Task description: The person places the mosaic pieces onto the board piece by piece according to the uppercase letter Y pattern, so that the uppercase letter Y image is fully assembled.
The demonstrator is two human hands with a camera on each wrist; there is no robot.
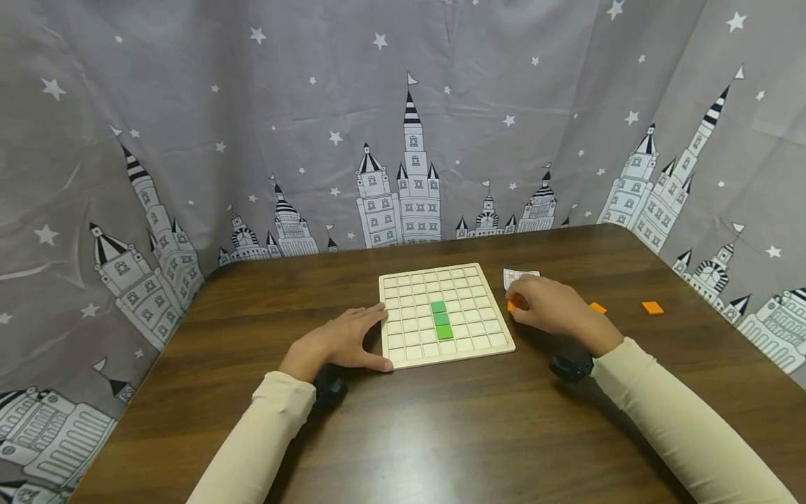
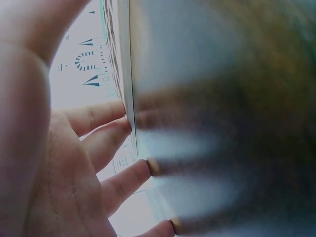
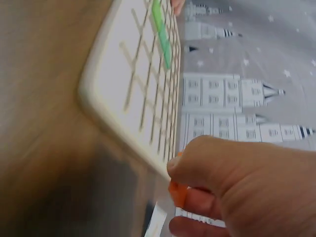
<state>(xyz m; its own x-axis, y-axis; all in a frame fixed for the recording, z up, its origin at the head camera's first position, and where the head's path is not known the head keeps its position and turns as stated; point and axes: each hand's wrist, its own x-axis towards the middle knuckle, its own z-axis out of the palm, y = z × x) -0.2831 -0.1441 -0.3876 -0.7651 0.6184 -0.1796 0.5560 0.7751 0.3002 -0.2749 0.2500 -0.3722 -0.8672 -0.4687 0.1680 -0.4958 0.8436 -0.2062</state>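
A pale wooden grid board (image 1: 409, 350) lies on the table, with a short column of three green tiles (image 1: 441, 319) in its middle squares. At the board's left edge my left hand (image 1: 343, 339) rests with fingers spread, thumb at the near corner; the left wrist view shows its straight fingers (image 2: 126, 187) beside the board's side. My right hand (image 1: 548, 304) pinches an orange tile (image 3: 177, 192) between thumb and fingers, right by the board's right edge. A small printed card (image 1: 521, 276) lies behind that hand, partly covered by it.
Two more orange tiles lie on the table to the right: one (image 1: 597, 308) just past the right wrist, another (image 1: 653, 308) farther out. The brown table (image 1: 403, 434) ends at a grey curtain (image 1: 283, 140) printed with castles and stars.
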